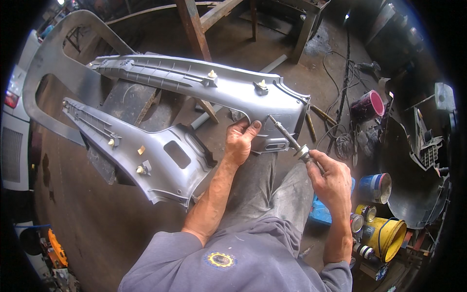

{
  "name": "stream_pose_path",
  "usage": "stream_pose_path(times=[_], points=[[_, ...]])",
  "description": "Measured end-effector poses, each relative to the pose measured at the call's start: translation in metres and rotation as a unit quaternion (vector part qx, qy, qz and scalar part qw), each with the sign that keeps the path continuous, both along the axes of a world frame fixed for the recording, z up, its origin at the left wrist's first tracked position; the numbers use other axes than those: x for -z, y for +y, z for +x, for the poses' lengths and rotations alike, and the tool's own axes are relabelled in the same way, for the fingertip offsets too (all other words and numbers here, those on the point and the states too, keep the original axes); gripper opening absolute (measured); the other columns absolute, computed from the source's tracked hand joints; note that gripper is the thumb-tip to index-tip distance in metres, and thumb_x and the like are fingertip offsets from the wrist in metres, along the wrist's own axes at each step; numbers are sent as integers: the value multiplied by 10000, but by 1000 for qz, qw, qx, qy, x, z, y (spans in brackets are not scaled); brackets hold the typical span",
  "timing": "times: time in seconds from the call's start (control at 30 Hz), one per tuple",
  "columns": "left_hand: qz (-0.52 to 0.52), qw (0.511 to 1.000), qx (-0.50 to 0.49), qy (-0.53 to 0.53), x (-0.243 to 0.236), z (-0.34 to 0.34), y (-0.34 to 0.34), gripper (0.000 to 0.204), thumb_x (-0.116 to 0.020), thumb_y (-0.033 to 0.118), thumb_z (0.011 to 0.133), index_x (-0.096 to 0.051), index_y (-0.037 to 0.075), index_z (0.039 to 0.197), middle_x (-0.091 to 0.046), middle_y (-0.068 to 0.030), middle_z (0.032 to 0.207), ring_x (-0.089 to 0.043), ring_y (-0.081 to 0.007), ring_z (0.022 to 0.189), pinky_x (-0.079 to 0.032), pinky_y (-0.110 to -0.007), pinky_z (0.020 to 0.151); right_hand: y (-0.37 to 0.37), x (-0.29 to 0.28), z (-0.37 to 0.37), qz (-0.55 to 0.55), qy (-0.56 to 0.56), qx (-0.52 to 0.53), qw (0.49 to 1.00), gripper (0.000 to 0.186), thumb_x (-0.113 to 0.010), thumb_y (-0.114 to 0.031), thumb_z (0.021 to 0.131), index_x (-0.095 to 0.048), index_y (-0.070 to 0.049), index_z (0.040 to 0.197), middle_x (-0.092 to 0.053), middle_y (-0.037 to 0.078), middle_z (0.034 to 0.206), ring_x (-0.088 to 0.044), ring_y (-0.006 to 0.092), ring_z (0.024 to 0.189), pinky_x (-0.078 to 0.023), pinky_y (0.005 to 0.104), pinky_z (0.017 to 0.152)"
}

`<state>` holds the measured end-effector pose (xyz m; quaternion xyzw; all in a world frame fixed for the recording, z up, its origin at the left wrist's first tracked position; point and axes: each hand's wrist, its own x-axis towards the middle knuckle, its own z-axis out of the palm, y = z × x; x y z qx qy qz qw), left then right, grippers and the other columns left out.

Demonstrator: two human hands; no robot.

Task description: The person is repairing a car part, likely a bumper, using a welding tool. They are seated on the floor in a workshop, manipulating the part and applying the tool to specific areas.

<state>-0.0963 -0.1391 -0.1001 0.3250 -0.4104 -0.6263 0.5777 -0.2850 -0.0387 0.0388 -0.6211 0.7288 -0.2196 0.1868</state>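
My left hand (240,142) grips the near edge of a long silver-grey plastic trim panel (238,90), its thumb on top and the fingers hidden beneath. The panel's ribbed inner side faces up, with pale clips (262,83) standing on it. In my closed right hand (331,179) is a soldering iron (289,136), with a slim metal shaft and a round collar. Its tip touches or hovers just over the panel's wide end, near a faint rectangular outline; I cannot tell which. A second silver-grey trim panel (160,153), with a rectangular opening, lies to the left.
Both panels are near a dark support (127,100) and a large grey looped frame (58,34). Wooden legs (193,29) stand ahead. At right are cables (335,92), a pink-lined bucket (370,104), a blue can (374,189) and a yellow bucket (389,238). A white vehicle (17,131) is at far left.
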Motion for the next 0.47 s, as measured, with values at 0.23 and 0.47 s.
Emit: stream_pose_path(times=[0.23,0.47], points=[[-1,1000,2,-3,0,1,0,224,-651,174,959,-691,-5,1086,-678,-5,1004,-568,-85,910,-454,-236,839,0,-3,1,7,-3,15,1000,295,-667,-145,807,-714,-27,1073,-656,176,710,-603,231,556,-478,329,614],[8,1000,10,-14,4,3,0,221,-658,173,954,-692,-5,1080,-675,1,997,-560,-80,899,-445,-226,832,0,-3,0,15,-4,15,1000,303,-668,-146,807,-712,-24,1080,-672,179,730,-641,229,599,-491,329,635]])
